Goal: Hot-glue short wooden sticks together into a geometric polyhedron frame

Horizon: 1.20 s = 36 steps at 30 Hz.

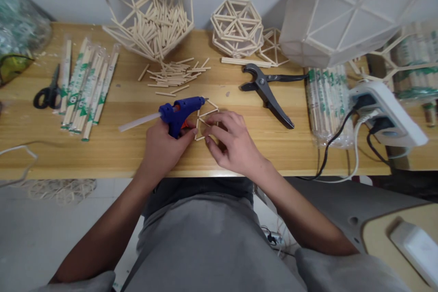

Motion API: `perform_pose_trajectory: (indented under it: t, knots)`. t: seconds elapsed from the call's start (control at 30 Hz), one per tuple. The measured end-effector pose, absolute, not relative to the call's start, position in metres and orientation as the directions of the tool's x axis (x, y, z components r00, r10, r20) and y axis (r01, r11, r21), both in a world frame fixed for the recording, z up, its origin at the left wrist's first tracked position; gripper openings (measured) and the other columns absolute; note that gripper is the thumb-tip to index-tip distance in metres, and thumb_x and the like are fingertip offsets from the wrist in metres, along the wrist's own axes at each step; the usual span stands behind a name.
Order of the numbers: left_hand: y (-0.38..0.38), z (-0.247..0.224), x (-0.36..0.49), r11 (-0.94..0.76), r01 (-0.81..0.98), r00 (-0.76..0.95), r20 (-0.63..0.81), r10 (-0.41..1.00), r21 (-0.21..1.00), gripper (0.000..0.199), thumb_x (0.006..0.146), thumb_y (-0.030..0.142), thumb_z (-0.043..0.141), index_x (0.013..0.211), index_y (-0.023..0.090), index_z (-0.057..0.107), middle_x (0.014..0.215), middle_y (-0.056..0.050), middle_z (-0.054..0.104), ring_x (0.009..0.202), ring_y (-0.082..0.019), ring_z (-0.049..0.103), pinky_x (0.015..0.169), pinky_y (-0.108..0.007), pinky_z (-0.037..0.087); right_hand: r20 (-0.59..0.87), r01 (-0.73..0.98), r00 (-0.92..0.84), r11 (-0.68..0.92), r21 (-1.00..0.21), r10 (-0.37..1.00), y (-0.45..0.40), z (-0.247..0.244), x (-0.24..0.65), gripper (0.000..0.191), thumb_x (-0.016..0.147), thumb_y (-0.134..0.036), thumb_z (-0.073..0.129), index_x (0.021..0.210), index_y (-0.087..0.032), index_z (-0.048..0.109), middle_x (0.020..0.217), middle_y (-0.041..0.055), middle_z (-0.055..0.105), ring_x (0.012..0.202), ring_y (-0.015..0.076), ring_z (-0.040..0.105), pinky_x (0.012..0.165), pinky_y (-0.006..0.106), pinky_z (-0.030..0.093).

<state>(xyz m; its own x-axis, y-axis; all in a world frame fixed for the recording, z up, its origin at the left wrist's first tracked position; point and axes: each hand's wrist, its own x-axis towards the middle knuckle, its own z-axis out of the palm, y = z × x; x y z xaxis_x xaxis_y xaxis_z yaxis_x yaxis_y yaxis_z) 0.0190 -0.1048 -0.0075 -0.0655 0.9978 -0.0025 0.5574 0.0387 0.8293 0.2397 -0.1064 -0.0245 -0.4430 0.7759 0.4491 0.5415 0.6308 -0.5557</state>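
Observation:
My left hand [167,143] is closed around the handle of a blue glue gun [180,112], whose nozzle points right. A translucent glue stick [137,122] sticks out of its rear end. Under the nozzle lies a small frame of short wooden sticks [207,112], joined into triangles. The thumb of my left hand reaches its lower left corner. My right hand [232,139] bends over the frame's right side, its fingers closed at the sticks and hiding part of them. Beyond the gun lies a loose pile of short wooden sticks [176,74].
Pliers [265,84] lie to the right, before a wooden lattice ball [237,27]. Wrapped chopsticks [85,86] and scissors [49,91] are at left. A lattice bowl [118,27] full of sticks stands behind. A corded power strip [390,112] sits at right beside more packaged chopsticks [328,105].

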Motion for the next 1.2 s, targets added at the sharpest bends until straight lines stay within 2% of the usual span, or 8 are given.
perform_pose_trajectory:
  t: [0.2,0.73,0.9,1.03,1.2]
  knots:
    - [-0.1045,-0.0065,0.0196,0.04,0.58,-0.063,-0.005,0.998,0.813,0.016,0.086,0.036,0.087,0.092,0.023,0.079,0.079,0.0,0.078,0.073,-0.022,0.075,0.083,-0.036,0.064,0.448,0.541,-0.457,0.64,-0.546,0.768,-0.1058,-0.0255,0.2408,0.014,0.102,-0.015,0.066,0.11,-0.026,0.07,0.133,0.0091,0.074,0.129,0.0321,0.067,0.107,0.052,0.052]
    - [-0.1048,-0.0021,0.0211,0.058,0.572,-0.065,-0.025,0.998,0.818,0.014,0.087,0.034,0.086,0.091,0.023,0.078,0.077,0.001,0.076,0.073,-0.021,0.074,0.088,-0.037,0.063,0.438,0.541,-0.464,0.638,-0.548,0.77,-0.1063,-0.0254,0.241,0.014,0.103,-0.016,0.064,0.111,-0.025,0.071,0.134,0.0103,0.073,0.129,0.0321,0.066,0.107,0.053,0.051]
    - [-0.1047,-0.0037,0.0203,0.046,0.562,-0.066,-0.011,0.998,0.826,0.017,0.087,0.037,0.088,0.092,0.024,0.079,0.079,-0.001,0.078,0.075,-0.023,0.074,0.081,-0.036,0.062,0.399,0.537,-0.441,0.593,-0.6,0.804,-0.1069,-0.0223,0.241,0.024,0.1,-0.016,0.064,0.119,-0.029,0.071,0.135,0.0088,0.074,0.13,0.034,0.067,0.111,0.056,0.051]
    - [-0.1047,-0.0049,0.0202,0.052,0.542,-0.066,-0.02,0.998,0.838,0.015,0.086,0.033,0.089,0.096,0.024,0.081,0.08,-0.001,0.079,0.072,-0.022,0.073,0.077,-0.035,0.06,0.39,0.511,-0.386,0.546,-0.664,0.836,-0.1049,-0.021,0.2424,0.036,0.094,-0.012,0.064,0.126,-0.028,0.064,0.129,0.0088,0.076,0.127,0.0338,0.07,0.109,0.054,0.053]
    - [-0.1048,-0.0051,0.0203,0.053,0.545,-0.07,-0.018,0.997,0.836,0.016,0.086,0.036,0.088,0.094,0.023,0.081,0.083,-0.002,0.081,0.072,-0.022,0.073,0.079,-0.036,0.061,0.415,0.502,-0.379,0.56,-0.659,0.827,-0.1034,-0.0212,0.2423,0.038,0.09,-0.01,0.064,0.125,-0.026,0.06,0.126,0.0095,0.077,0.126,0.0328,0.07,0.109,0.051,0.054]
